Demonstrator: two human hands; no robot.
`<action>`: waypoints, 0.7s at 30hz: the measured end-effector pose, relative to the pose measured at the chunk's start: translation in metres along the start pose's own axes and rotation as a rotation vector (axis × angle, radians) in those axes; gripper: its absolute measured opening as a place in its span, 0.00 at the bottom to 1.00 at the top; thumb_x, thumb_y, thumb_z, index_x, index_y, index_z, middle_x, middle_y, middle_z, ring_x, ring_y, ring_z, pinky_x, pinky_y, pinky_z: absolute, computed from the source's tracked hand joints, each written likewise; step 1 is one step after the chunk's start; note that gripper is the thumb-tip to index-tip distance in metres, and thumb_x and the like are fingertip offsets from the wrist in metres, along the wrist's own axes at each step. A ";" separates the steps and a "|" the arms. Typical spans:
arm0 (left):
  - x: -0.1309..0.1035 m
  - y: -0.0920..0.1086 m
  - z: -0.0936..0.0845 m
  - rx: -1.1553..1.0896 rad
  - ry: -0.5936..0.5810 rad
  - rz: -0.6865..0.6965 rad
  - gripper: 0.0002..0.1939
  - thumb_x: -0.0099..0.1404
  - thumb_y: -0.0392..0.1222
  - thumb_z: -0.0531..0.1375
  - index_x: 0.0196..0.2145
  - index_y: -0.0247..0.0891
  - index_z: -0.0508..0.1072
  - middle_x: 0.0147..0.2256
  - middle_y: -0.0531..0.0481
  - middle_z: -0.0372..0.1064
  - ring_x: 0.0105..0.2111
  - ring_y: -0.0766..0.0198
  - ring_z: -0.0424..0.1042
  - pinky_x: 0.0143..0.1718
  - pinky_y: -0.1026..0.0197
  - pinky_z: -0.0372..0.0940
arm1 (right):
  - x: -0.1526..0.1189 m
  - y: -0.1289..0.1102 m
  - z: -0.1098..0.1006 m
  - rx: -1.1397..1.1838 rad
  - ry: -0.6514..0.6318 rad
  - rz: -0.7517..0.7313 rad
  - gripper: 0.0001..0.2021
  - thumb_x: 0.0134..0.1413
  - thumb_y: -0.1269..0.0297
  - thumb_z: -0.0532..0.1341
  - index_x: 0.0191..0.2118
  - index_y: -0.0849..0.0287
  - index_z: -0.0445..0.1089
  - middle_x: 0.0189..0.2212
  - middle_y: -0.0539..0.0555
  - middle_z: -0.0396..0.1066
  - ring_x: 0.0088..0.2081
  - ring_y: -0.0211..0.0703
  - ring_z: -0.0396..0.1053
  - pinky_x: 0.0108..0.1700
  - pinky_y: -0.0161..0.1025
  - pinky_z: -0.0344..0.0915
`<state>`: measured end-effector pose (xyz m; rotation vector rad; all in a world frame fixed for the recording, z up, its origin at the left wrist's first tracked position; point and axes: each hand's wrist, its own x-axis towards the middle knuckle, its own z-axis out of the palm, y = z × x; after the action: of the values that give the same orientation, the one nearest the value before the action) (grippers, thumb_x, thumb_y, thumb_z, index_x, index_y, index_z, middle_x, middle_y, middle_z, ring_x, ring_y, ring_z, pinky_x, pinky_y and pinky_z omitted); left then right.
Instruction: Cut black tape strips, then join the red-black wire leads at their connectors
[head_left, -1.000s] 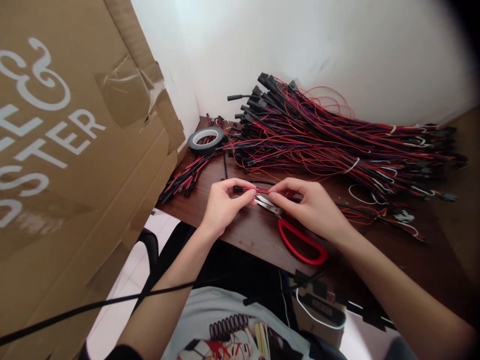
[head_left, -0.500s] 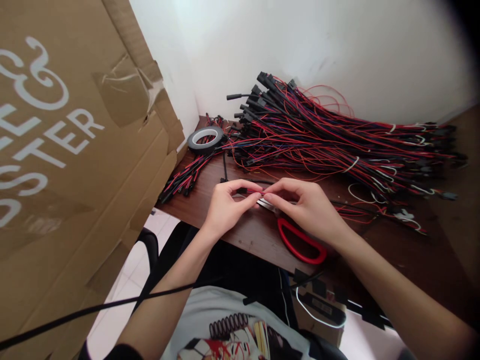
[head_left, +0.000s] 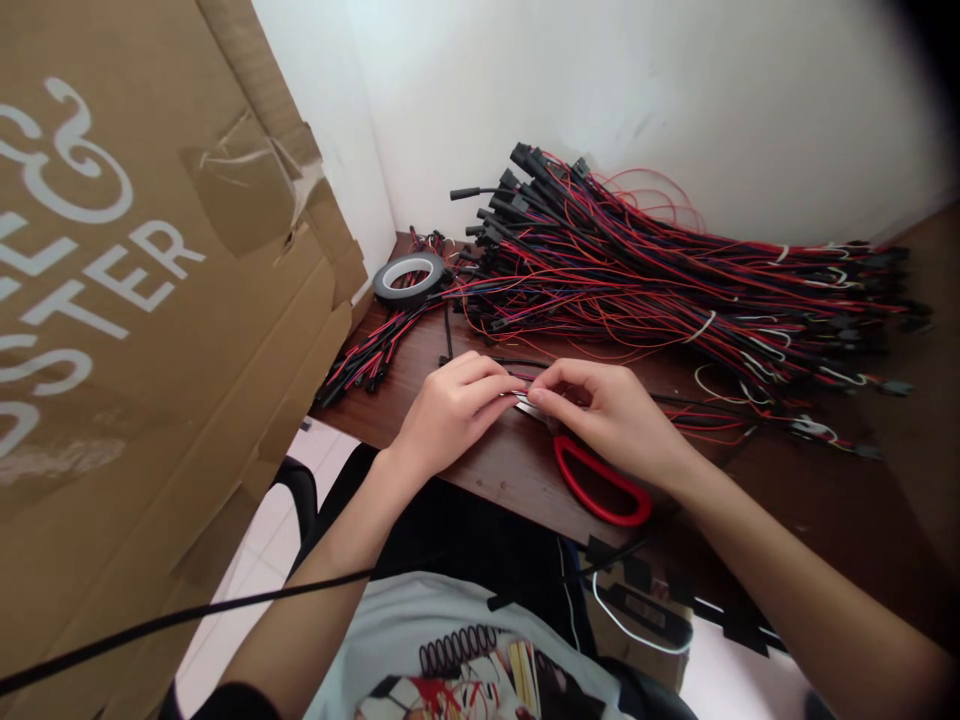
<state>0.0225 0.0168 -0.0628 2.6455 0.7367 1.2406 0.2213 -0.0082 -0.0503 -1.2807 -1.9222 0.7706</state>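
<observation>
My left hand (head_left: 457,412) is closed, its fingers laid together and its fingertips on a thin red and black wire lead (head_left: 519,378). Just to the right, my right hand (head_left: 611,408) pinches the same lead between thumb and forefinger. The fingertips of both hands almost meet, so the pinched spot is mostly hidden. A pair of scissors with a red handle (head_left: 604,488) lies on the table beneath the right hand, its blades partly covered by the fingers. Red and black wires (head_left: 701,418) stretch out to the right behind the right hand.
A big bundle of red and black wires (head_left: 615,255) with black connectors lies along the wall. Grey-black tape (head_left: 409,278) rests on shorter leads (head_left: 367,360) at the left. A cardboard box (head_left: 247,330) stands left of the wooden table (head_left: 517,470). A black cable (head_left: 187,610) crosses low in front.
My left hand has rolled over, its fingers closing together where the thumb and forefinger pinched visibly before. The loose wire ends at the right have shifted slightly rightward. The scissors stay put.
</observation>
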 end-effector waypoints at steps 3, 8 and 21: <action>0.000 -0.001 0.004 0.009 0.023 0.035 0.05 0.67 0.35 0.60 0.37 0.34 0.77 0.32 0.46 0.75 0.33 0.64 0.72 0.35 0.62 0.69 | 0.000 0.000 0.000 0.006 -0.009 -0.005 0.10 0.59 0.60 0.60 0.31 0.59 0.73 0.28 0.52 0.76 0.29 0.41 0.70 0.33 0.37 0.63; -0.001 -0.004 0.005 -0.001 0.064 0.060 0.03 0.65 0.34 0.62 0.35 0.33 0.77 0.31 0.45 0.76 0.31 0.65 0.72 0.33 0.63 0.69 | -0.001 0.001 0.000 0.011 -0.012 -0.001 0.10 0.59 0.60 0.59 0.32 0.59 0.73 0.29 0.53 0.76 0.30 0.42 0.70 0.34 0.38 0.63; -0.001 0.000 0.009 0.031 0.006 0.065 0.07 0.69 0.37 0.58 0.39 0.35 0.76 0.33 0.46 0.75 0.33 0.64 0.71 0.36 0.61 0.69 | -0.001 0.002 -0.001 -0.003 -0.031 -0.005 0.10 0.59 0.60 0.59 0.31 0.58 0.73 0.30 0.53 0.76 0.31 0.42 0.70 0.36 0.38 0.64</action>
<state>0.0293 0.0175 -0.0694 2.7120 0.6808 1.2642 0.2234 -0.0084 -0.0516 -1.2719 -1.9511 0.7892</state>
